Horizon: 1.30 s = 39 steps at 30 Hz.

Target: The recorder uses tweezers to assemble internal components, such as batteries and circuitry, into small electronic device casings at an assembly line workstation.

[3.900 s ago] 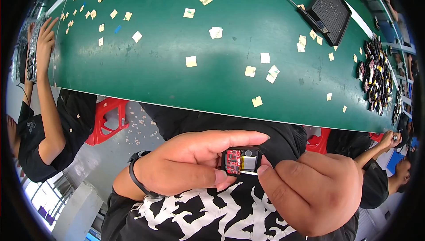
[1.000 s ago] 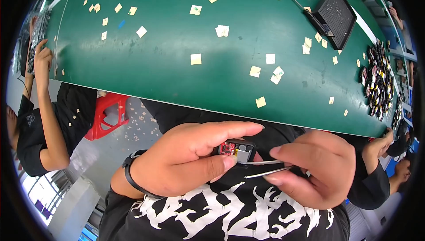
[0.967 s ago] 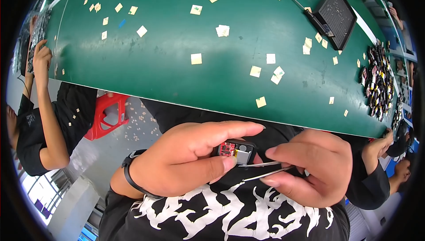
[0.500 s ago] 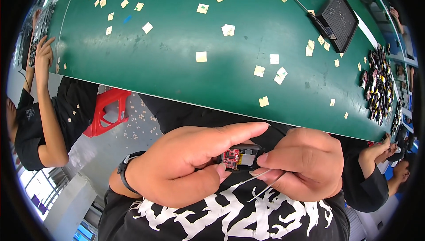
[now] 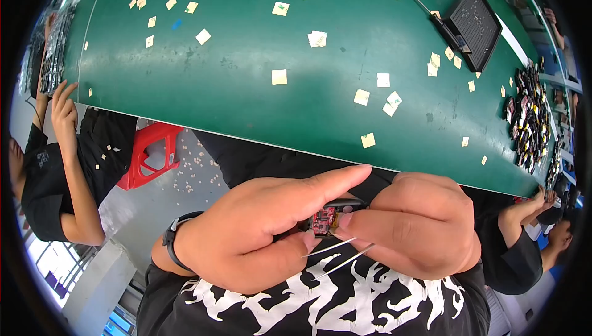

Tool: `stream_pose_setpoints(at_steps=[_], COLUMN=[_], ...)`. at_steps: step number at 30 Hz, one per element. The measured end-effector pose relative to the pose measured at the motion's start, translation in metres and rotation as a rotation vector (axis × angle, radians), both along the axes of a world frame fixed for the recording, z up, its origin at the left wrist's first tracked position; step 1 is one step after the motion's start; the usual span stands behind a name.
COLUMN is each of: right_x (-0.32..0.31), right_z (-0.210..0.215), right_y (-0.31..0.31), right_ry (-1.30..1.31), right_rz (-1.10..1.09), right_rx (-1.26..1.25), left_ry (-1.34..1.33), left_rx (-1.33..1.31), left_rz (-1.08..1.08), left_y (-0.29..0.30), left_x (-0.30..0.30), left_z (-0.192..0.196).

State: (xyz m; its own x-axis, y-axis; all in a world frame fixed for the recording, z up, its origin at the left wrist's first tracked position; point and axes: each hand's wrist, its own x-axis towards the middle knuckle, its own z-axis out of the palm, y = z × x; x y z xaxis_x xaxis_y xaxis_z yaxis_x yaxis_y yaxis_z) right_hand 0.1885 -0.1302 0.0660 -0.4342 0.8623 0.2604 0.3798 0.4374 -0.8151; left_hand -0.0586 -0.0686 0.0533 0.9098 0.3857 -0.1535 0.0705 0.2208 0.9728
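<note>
My left hand (image 5: 246, 231) grips a small black device housing between thumb and fingers, its index finger stretched out along the far side. Inside the opened housing lies a red circuit board (image 5: 323, 219). My right hand (image 5: 419, 225) holds metal tweezers (image 5: 336, 265) whose two arms stick out below the fingers, toward the lower left and apart from the board. The right thumb and fingertips meet at the right part of the housing and cover what lies there. Whether they pinch a small part is hidden.
Scattered paper squares (image 5: 279, 77) lie on the green table (image 5: 234, 95). At the far right are a black tray (image 5: 481, 24) of small pieces, a screwdriver (image 5: 445, 30) and a heap of black parts (image 5: 529, 120). A red stool (image 5: 145, 157) and a person's arm (image 5: 80, 194) are left; another person works right.
My right hand has moved left over the device, and its thumb now covers the housing's right part. The tweezers have shifted left with it. The person at left has lowered their hand slightly.
</note>
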Motion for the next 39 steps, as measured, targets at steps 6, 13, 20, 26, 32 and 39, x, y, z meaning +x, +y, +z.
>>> stream_pose_setpoints(at_steps=[6,13,20,26,32,39], right_x=[-0.001,-0.009,-0.010,-0.006,0.018,-0.005], right_z=[-0.001,0.000,0.001,0.011,0.038,0.046], right_y=[0.001,0.003,0.004,0.005,0.001,-0.009], right_ry=[-0.009,0.052,-0.014,0.016,-0.196,-0.544], right_rz=[-0.019,-0.094,-0.133,-0.126,-0.120,-0.203], right_rx=[-0.020,-0.061,-0.131,-0.182,0.032,0.321], left_ry=[-0.028,0.054,0.061,-0.049,-0.056,-0.020], left_rx=[-0.177,-0.534,-0.688,-0.903,-0.832,-0.717], left_rz=[0.017,0.062,0.121,0.207,0.170,0.164], left_y=[-0.001,-0.002,-0.004,-0.005,0.002,0.003], left_x=[0.000,-0.001,0.001,0.002,0.002,0.003], left_z=[-0.003,0.005,0.005,0.008,0.013,0.016])
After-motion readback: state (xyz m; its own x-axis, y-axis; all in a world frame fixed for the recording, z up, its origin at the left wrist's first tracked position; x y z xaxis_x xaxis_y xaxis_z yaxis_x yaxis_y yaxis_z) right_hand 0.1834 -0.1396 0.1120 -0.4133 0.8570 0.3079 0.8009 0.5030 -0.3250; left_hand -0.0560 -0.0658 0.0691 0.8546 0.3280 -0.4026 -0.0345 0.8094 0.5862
